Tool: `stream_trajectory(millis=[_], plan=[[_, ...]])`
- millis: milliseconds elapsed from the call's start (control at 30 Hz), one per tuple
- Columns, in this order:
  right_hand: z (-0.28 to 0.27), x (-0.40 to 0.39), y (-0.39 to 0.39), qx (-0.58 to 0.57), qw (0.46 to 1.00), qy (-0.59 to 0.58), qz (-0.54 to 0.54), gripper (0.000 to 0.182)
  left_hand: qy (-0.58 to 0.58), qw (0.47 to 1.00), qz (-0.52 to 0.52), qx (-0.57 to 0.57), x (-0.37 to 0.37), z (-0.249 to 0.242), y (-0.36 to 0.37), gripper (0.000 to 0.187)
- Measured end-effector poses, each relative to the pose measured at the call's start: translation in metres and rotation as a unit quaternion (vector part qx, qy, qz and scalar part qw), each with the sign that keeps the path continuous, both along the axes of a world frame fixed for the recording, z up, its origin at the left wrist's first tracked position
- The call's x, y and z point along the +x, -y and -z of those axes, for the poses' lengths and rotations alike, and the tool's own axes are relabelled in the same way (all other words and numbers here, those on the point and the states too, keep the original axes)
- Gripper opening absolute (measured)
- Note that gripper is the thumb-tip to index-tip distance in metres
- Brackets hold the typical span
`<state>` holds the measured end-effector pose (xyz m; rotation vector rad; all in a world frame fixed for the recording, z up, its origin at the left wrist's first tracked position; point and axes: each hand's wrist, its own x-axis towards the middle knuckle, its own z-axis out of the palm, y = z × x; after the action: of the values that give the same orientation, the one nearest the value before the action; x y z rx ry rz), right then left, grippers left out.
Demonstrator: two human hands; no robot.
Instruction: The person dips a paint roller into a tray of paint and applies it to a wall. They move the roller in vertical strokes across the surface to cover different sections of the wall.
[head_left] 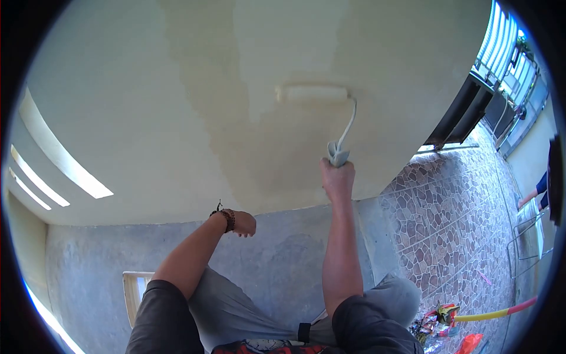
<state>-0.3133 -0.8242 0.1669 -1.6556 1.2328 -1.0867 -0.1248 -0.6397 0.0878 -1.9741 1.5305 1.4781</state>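
My right hand is closed around the handle of a paint roller. The roller's pale sleeve lies level against the wall, its bent wire frame running down to the grip. Darker, damp-looking bands and lighter patches show on the cream wall around the sleeve. My left hand hangs in front of the wall's lower edge with its fingers curled in, and nothing shows in it. Beaded bracelets circle that wrist.
Grey concrete floor meets the wall's foot. Behind my left arm stands a pale-framed tray-like object, partly hidden. Stone-patterned paving stretches right, with colourful wrappers and a yellow-and-pink pole. Another person is at the far right.
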Motion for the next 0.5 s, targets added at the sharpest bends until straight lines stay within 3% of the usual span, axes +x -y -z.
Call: stream_trajectory(millis=[100,233,300,400,500], plan=[[0.064,-0.006,-0.017,-0.017,0.998,-0.054,0.034,0.032,0.005,0.999,0.034,-0.038,-0.010,-0.014,0.011,0.033],[-0.003,-0.010,-0.023,0.011,0.999,-0.036,0.024,0.033,0.010,0.980,0.070,-0.188,-0.029,-0.027,0.018,0.032],[-0.051,-0.011,-0.007,0.036,0.999,0.005,-0.016,0.032,-0.081,0.989,0.030,-0.122,-0.040,-0.031,0.025,0.031],[-0.091,-0.006,-0.008,0.083,0.995,0.020,-0.045,0.031,-0.058,0.996,0.026,-0.056,-0.043,-0.015,0.031,0.030],[-0.004,-0.007,0.011,-0.024,0.999,-0.011,-0.024,0.027,-0.033,0.995,0.070,-0.058,-0.043,0.001,0.036,0.030]])
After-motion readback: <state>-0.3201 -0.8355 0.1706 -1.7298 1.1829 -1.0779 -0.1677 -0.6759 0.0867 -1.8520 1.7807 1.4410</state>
